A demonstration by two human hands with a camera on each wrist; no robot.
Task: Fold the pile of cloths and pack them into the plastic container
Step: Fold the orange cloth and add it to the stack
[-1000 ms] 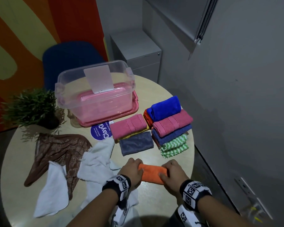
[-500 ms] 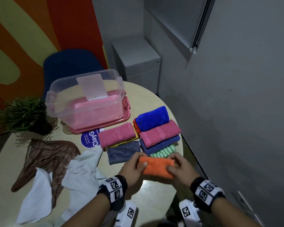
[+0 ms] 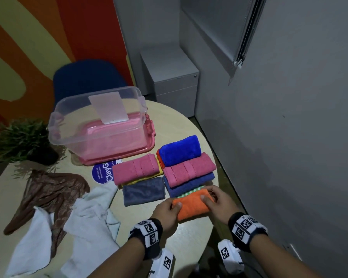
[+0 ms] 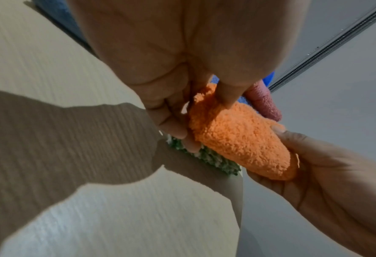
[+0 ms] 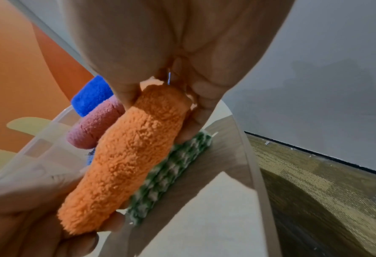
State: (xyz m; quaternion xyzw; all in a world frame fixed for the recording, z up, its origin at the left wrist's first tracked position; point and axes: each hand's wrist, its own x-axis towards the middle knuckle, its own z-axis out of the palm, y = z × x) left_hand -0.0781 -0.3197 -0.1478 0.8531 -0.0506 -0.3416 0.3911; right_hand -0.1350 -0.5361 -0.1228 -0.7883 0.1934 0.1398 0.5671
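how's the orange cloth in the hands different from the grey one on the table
The orange cloth is gripped at each end by the left hand and right hand, above the green-and-white cloth; the grey cloth lies untouched on the table. Orange looks bright and fluffy, grey dark and flatter. Both are folded.

Bare table (image 3: 191, 235) lies open under my wrists at the near edge. To the left, loose white cloths (image 3: 88, 221) and a brown cloth (image 3: 48, 191) cover the surface. Just beyond my hands, folded stacks (image 3: 187, 169) crowd the right side, and the plastic container (image 3: 96, 121) stands behind them, with a plant (image 3: 22, 141) at far left.
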